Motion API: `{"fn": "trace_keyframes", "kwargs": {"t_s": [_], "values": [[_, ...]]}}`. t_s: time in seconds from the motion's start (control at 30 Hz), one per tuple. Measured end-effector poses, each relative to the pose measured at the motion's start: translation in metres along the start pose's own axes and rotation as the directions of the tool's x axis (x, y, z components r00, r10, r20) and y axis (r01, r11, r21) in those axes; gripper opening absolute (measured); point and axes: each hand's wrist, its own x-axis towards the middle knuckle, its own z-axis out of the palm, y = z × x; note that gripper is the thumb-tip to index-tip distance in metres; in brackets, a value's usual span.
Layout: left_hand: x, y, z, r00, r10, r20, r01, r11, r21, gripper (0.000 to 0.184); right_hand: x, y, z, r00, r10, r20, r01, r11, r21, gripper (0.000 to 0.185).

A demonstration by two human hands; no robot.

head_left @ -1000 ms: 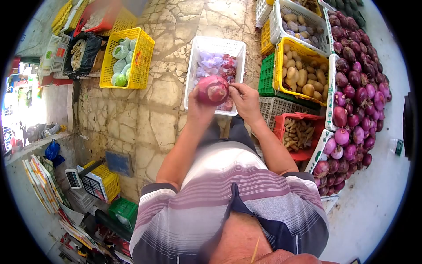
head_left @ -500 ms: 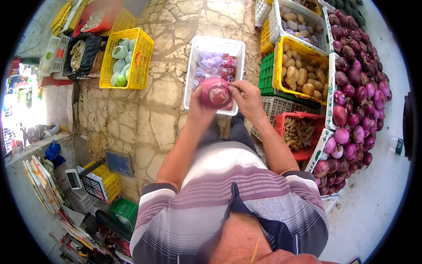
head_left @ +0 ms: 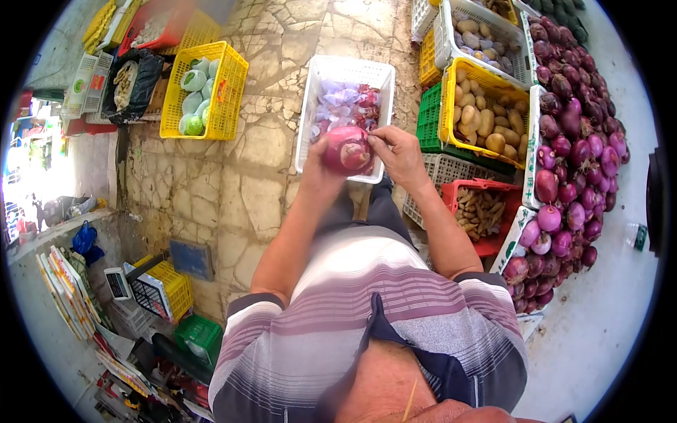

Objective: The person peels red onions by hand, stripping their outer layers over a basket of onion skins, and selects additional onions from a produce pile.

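Observation:
A large red onion (head_left: 347,151) is held up in front of my body, its pale root or stem end turned towards me. My left hand (head_left: 321,166) is wrapped round its left side, with most of the fingers hidden behind it. At the onion's upper right edge, my right hand (head_left: 397,151) is closed in a pinch of thumb and fingertips against the skin. Whether a loose piece of skin sits in that pinch is too small to tell. Just beyond the hands stands a white plastic crate (head_left: 305,125) holding red onion skins (head_left: 363,99) and pale purple wrapping (head_left: 336,99).
Many red onions (head_left: 571,162) are heaped along the right. Beside them are a yellow crate of potatoes (head_left: 486,120) and a red crate of ginger-like roots (head_left: 476,211). A yellow crate (head_left: 235,92) of net-wrapped green produce stands left. A scale (head_left: 190,260) is at lower left.
My right fingers have shifted slightly along the onion's upper right edge, and the onion is turned a little. My left hand keeps its hold.

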Motion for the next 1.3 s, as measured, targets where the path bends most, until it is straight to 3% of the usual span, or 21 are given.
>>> {"fn": "trace_keyframes", "kwargs": {"t_s": [0.37, 0.47, 0.57, 0.77, 0.87, 1.0, 1.07, 1.2, 1.3], "values": [[0.003, -0.005, -0.007, 1.0, 0.011, -0.014, -0.01, 0.999, 0.041, 0.053, -0.006, 0.007, 0.006, 0.994, -0.044, -0.097, 0.031, 0.991, -0.13, 0.014], [0.0, -0.003, -0.002, 1.0, 0.029, 0.007, -0.03, 0.996, 0.088, 0.053, -0.008, 0.011, 0.009, 0.991, 0.081, -0.111, -0.061, 0.983, 0.172, 0.015], [-0.001, -0.002, 0.003, 0.999, 0.033, 0.012, -0.035, 0.992, 0.122, 0.053, -0.006, 0.005, 0.003, 0.994, 0.071, -0.086, -0.065, 0.995, 0.08, 0.015], [0.001, -0.006, -0.008, 1.0, 0.015, -0.018, -0.014, 0.997, 0.07, 0.054, -0.006, 0.014, 0.007, 0.975, 0.204, -0.093, -0.195, 0.976, 0.095, 0.015], [0.0, -0.003, -0.008, 1.0, -0.023, -0.018, 0.023, 0.999, -0.023, 0.055, -0.008, 0.03, 0.012, 0.955, 0.282, -0.089, -0.249, 0.929, 0.274, 0.015], [0.001, 0.001, -0.015, 0.998, -0.065, 0.003, 0.064, 0.988, -0.142, 0.058, -0.011, 0.042, 0.01, 0.93, 0.367, 0.002, -0.346, 0.874, 0.34, 0.014], [0.002, 0.002, -0.016, 0.997, -0.071, 0.021, 0.073, 0.991, -0.109, 0.069, -0.012, 0.039, 0.009, 0.922, 0.387, 0.024, -0.366, 0.848, 0.384, 0.013], [0.006, -0.001, -0.017, 0.998, -0.024, -0.057, 0.019, 0.995, -0.098, 0.077, -0.013, 0.018, 0.009, 0.956, 0.294, -0.015, -0.269, 0.893, 0.36, 0.012], [0.006, 0.0, -0.014, 0.999, -0.031, -0.019, 0.027, 0.984, -0.177, 0.058, -0.013, 0.0, 0.012, 0.993, 0.105, -0.049, -0.093, 0.974, 0.206, 0.011]]}}
